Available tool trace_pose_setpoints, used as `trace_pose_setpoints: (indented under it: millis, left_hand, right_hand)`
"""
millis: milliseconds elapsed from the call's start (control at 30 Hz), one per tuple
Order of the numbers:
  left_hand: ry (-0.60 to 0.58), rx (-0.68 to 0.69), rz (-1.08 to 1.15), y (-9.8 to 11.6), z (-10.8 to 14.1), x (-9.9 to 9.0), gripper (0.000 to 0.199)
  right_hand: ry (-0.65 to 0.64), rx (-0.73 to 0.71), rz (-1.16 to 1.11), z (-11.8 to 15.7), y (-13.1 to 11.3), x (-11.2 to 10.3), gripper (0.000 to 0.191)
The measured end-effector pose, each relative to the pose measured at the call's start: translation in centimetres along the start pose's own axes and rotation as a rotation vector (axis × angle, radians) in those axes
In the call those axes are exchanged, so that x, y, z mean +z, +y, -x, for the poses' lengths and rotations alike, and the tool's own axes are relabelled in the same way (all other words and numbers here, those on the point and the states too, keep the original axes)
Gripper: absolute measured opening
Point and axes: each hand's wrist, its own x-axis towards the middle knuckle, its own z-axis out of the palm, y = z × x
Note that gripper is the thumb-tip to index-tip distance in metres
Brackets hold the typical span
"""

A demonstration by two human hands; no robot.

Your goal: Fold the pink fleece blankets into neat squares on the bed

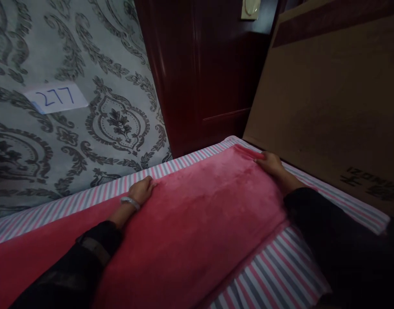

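A red plush blanket (197, 219) lies spread over a striped sheet (271, 274) in pink, grey and white. With closed fingers, my left hand (141, 190) grips the blanket's far edge, a bracelet round its wrist. Over at the far right corner, my right hand (271, 165) is closed on the blanket where its edge bunches into folds. The fabric between both hands lies fairly flat, with lighter brushed patches. Both of my forearms wear dark sleeves.
Patterned grey wallpaper (119, 124) with a paper label (60, 98) reading 277 rises behind the bed. A dark red door (216, 64) stands beyond the far edge. At the right leans a large cardboard box (328, 98), close alongside the bed.
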Motion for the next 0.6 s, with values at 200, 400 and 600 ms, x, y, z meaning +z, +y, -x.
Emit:
trace_pose_setpoints:
  millis: [200,400,600]
  left_hand:
    - [0.187,-0.046,-0.014,1.9,-3.0,-3.6,0.035]
    - [0.042,-0.030,-0.028,4.7,-6.0,-1.7,0.035]
    - [-0.009,0.014,0.000,3.9,-6.7,1.5,0.034]
  right_hand:
    - [0.162,0.011,0.004,-1.8,0.0,-3.3,0.034]
    - [0.021,0.163,0.118,-3.2,1.5,-1.7,0.042]
    - [-0.122,0.214,0.063,-3.8,3.3,-0.4,0.045]
